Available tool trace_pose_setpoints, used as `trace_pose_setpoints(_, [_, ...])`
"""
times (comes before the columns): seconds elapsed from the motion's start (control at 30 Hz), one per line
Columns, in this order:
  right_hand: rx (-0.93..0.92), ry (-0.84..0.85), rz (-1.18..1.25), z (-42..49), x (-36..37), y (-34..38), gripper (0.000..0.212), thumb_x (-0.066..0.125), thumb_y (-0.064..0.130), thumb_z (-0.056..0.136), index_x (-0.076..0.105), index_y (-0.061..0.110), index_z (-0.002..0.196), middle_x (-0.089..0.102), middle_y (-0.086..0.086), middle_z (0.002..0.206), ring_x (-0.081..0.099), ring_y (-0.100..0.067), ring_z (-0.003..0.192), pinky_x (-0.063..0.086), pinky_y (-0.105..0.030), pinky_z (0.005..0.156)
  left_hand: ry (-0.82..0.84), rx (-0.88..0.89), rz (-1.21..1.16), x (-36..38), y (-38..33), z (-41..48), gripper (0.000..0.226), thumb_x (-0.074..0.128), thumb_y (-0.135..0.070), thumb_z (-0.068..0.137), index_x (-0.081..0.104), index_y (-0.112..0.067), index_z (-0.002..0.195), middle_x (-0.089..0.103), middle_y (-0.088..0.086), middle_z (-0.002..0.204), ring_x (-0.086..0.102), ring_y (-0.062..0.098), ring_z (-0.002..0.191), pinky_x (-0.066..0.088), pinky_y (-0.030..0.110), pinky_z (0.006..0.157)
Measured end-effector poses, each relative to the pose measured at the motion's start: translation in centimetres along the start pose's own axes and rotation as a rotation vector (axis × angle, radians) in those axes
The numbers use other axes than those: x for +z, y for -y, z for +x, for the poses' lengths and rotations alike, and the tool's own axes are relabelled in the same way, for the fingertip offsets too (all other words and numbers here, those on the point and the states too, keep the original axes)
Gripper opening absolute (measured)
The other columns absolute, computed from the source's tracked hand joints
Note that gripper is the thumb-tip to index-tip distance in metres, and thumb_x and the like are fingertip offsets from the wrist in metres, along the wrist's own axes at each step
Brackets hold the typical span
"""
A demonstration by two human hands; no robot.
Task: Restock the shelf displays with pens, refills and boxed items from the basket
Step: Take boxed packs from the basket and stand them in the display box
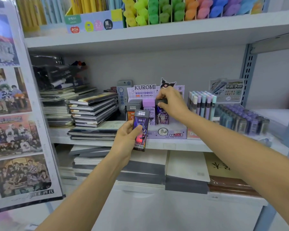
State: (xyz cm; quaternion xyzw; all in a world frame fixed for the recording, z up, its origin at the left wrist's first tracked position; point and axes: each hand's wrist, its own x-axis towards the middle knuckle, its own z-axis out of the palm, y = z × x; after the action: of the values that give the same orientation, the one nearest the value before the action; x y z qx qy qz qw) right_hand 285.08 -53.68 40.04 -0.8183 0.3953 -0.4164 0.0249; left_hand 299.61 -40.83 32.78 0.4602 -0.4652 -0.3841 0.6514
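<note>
A purple Kuromi display box stands on the middle shelf and holds several upright lead-refill boxes. My left hand holds a dark purple Ultraman refill box upright just in front of the display's left side. My right hand reaches into the display and grips the dark top of another Ultraman refill box standing among the others. The basket is out of view.
Stacked notebooks lie left of the display. Pastel refill tubes and a tray of dark refill cases stand to its right. Coloured highlighters fill the shelf above. Paper stacks lie below; a photo poster hangs at left.
</note>
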Motion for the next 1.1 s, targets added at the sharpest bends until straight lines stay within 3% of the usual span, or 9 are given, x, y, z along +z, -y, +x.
trace_pose_setpoints(0.2, [0.04,-0.007,-0.128,-0.7,-0.9,0.3,0.022,0.063,0.015,0.092,0.069,0.018,0.113,0.049,-0.007,0.12,0.042,-0.023,0.118,0.038,-0.033,0.097,-0.054,0.029,0.043,0.2,-0.7,-0.6,0.013,0.058,-0.008,0.095,0.066,-0.015,0.102,0.072,0.001,0.087,0.061,0.014,0.075,0.055,0.025,0.07])
trace_pose_setpoints(0.27, [0.033,-0.026,0.111,-1.8,-1.9,1.1,0.025,0.06,0.024,0.094,0.066,0.019,0.118,0.052,-0.004,0.123,0.048,-0.019,0.116,0.039,-0.031,0.099,-0.049,0.032,0.039,0.5,-1.1,-0.9,0.012,0.06,-0.008,0.095,0.067,-0.015,0.101,0.073,0.001,0.088,0.064,0.013,0.072,0.057,0.024,0.067])
trace_pose_setpoints(0.37, [0.058,0.162,0.549,-4.3,-3.0,2.5,0.035,0.059,0.035,0.094,0.057,0.022,0.126,0.062,0.002,0.112,0.065,-0.01,0.095,0.053,-0.021,0.082,-0.048,0.063,0.039,1.3,-1.4,-1.1,0.014,0.062,-0.006,0.092,0.068,-0.012,0.104,0.075,0.002,0.09,0.068,0.013,0.075,0.056,0.022,0.064])
trace_pose_setpoints(0.5, [0.033,0.297,0.529,-6.2,-3.3,2.6,0.028,0.064,0.019,0.092,0.061,0.015,0.12,0.066,-0.006,0.094,0.065,-0.011,0.079,0.054,-0.017,0.067,-0.019,0.098,0.059,2.7,-1.5,-1.3,0.023,0.066,-0.008,0.09,0.067,-0.005,0.113,0.075,0.008,0.096,0.071,0.016,0.082,0.055,0.022,0.07])
trace_pose_setpoints(0.63, [0.109,0.066,0.533,-5.1,-5.0,1.5,0.017,0.061,0.011,0.093,0.059,0.009,0.11,0.068,-0.011,0.108,0.065,-0.023,0.097,0.057,-0.035,0.084,-0.075,0.317,0.565,2.3,-0.5,-1.0,0.036,0.06,-0.017,0.095,0.058,-0.014,0.131,0.065,-0.001,0.124,0.059,0.012,0.115,0.047,0.031,0.099])
trace_pose_setpoints(0.73, [0.107,-0.126,0.422,-3.7,-6.2,0.6,0.012,0.059,0.008,0.094,0.057,0.007,0.106,0.067,-0.011,0.104,0.065,-0.027,0.095,0.053,-0.045,0.089,0.028,0.518,1.08,1.6,0.7,-0.6,0.049,0.057,-0.023,0.096,0.046,-0.016,0.143,0.048,0.002,0.147,0.04,0.019,0.137,0.031,0.034,0.113])
trace_pose_setpoints(0.83, [0.084,-0.109,0.279,-2.9,-5.9,0.2,0.007,0.059,0.011,0.094,0.055,0.014,0.099,0.069,-0.008,0.099,0.066,-0.024,0.087,0.054,-0.042,0.085,0.168,0.472,1.483,1.4,2.5,-0.1,0.065,0.049,-0.04,0.098,0.02,-0.023,0.154,0.018,-0.001,0.162,0.011,0.019,0.15,0.011,0.038,0.119])
trace_pose_setpoints(0.9, [0.076,-0.063,0.205,-2.8,-5.0,0.0,0.007,0.06,0.012,0.094,0.056,0.015,0.1,0.07,-0.008,0.099,0.065,-0.023,0.085,0.054,-0.039,0.082,0.172,0.474,1.584,1.3,3.3,0.1,0.07,0.046,-0.044,0.098,0.011,-0.024,0.155,0.014,-0.001,0.162,0.009,0.019,0.149,0.009,0.04,0.121])
trace_pose_setpoints(1.1, [0.041,0.025,0.108,-2.4,-2.6,-0.4,0.013,0.058,0.011,0.095,0.058,0.012,0.108,0.065,-0.007,0.097,0.056,-0.019,0.079,0.039,-0.027,0.069,0.137,0.59,1.581,0.9,4.1,0.2,0.068,0.047,-0.042,0.096,0.018,-0.021,0.154,0.03,0.001,0.154,0.022,0.02,0.144,0.019,0.036,0.116])
